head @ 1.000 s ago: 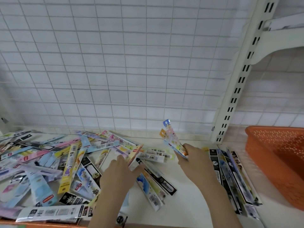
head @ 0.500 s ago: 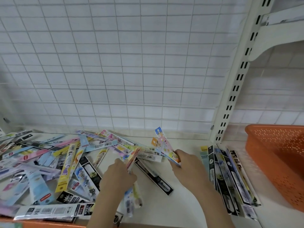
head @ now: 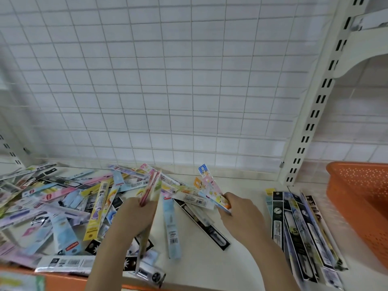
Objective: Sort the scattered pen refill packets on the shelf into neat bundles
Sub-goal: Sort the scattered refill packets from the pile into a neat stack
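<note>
Loose pile (head: 63, 206) covers shelf (head: 210, 269) left. Sorted row (head: 300, 234) lies right, long axes front-to-back. Left hand (head: 136, 217) fingers pinch upright bundle (head: 152, 190). Right hand (head: 241, 215), nearer row, grips floral packets (head: 212, 190) tilted up-left.

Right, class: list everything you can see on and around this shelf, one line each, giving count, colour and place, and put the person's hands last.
Loose packets: too many to count, mixed colours, scattered over the shelf's left half.
Sorted bundle: one row of several packets, mostly black and blue, lying side by side right of the hands.
Basket: one, orange, perforated, at the far right.
Shelf: one, white surface, under everything.
Wire grid: one, white, behind the shelf.
Upright: one, white, slotted, right of the grid.
Left hand: fingers grip a few pinkish packets held upright.
Right hand: fingers grip a few flowery packets tilted up to the left.
</note>
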Demonstrator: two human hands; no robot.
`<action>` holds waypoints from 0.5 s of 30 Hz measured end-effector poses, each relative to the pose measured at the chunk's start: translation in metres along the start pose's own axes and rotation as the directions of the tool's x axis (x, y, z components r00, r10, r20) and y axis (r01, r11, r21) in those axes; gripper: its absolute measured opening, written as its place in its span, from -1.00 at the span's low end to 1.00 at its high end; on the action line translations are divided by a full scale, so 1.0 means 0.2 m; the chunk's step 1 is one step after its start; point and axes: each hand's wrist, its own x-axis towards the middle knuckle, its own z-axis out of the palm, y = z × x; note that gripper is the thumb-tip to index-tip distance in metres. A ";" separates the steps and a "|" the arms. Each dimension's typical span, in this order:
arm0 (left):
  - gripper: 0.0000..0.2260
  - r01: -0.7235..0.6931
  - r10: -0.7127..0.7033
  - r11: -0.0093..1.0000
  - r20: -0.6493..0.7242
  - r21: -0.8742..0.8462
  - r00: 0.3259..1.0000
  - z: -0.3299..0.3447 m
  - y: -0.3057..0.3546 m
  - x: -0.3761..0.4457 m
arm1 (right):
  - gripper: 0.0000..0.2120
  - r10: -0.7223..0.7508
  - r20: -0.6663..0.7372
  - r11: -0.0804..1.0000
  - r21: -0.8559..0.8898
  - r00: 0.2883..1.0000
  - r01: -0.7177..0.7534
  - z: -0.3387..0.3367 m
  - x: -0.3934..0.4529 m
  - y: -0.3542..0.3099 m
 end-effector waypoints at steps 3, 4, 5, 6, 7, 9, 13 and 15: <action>-0.67 -0.057 0.054 0.997 -0.065 -0.046 0.996 -0.02 -0.01 0.02 | -0.81 -0.012 -0.002 1.000 0.001 1.000 0.012 0.01 0.00 -0.02; -0.63 -0.068 0.064 0.996 -0.068 -0.060 0.996 -0.02 -0.01 0.01 | -0.80 -0.015 0.000 1.000 0.000 1.000 0.015 0.01 0.00 -0.02; -0.58 -0.074 0.070 0.995 -0.060 -0.065 0.996 -0.02 0.00 0.01 | -0.79 -0.016 0.001 1.000 0.000 1.000 0.016 0.01 0.00 -0.02; -0.54 -0.077 0.076 0.996 -0.041 -0.043 0.996 -0.01 0.00 0.01 | -0.79 -0.014 0.000 1.000 0.000 1.000 0.014 0.01 0.00 -0.03; -0.51 -0.082 0.083 0.996 -0.014 0.015 0.996 0.01 0.00 0.00 | -0.78 -0.011 -0.004 1.000 -0.003 1.000 0.011 0.01 0.00 -0.03; -0.50 -0.112 0.110 0.979 0.025 0.169 0.994 0.05 0.00 0.00 | -0.74 -0.004 -0.012 1.000 -0.019 1.000 0.004 0.02 0.00 -0.02; -0.59 -0.110 0.113 0.922 0.015 0.371 0.993 0.16 -0.01 0.00 | -0.69 0.015 -0.014 0.999 -0.033 1.000 -0.016 0.01 -0.01 -0.01; -0.61 -0.095 0.105 0.896 0.001 0.434 0.994 0.21 -0.02 -0.01 | -0.71 0.019 -0.018 0.999 -0.029 1.000 -0.020 0.01 -0.01 0.00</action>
